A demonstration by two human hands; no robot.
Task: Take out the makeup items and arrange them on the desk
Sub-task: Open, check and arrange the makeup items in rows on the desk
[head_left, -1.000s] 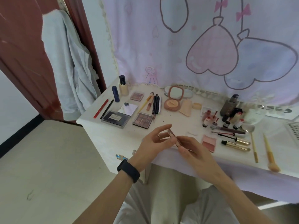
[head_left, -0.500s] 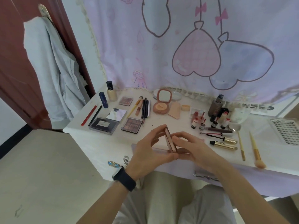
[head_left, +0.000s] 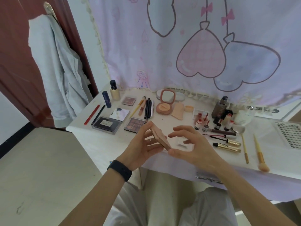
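Observation:
A flat pink blush palette [head_left: 160, 138] stands on edge above the front of the white desk [head_left: 101, 141]. My left hand [head_left: 143, 144] grips it, with a fingertip on its far corner and the thumb near its lower edge. My right hand [head_left: 192, 146] is just right of it. Its thumb touches the palette's near corner and its fingers are spread straight, off the palette. Laid out on the desk are a brown eyeshadow palette [head_left: 134, 125], a black palette [head_left: 106, 124], an open round compact [head_left: 165, 103], gold mascara tubes [head_left: 227, 146] and brushes [head_left: 260, 154].
A small clear packet [head_left: 182, 144] lies on the desk under my right fingers. Small lip bottles [head_left: 198, 123] cluster at the right. A white gridded panel [head_left: 290, 135] sits at the far right edge. A grey garment [head_left: 55, 70] hangs on the red door at left.
My right fingers have opened and drawn away from the palette, leaving only the thumb on it. The left hand keeps its hold and the palette has tilted slightly. The camera has tipped downward.

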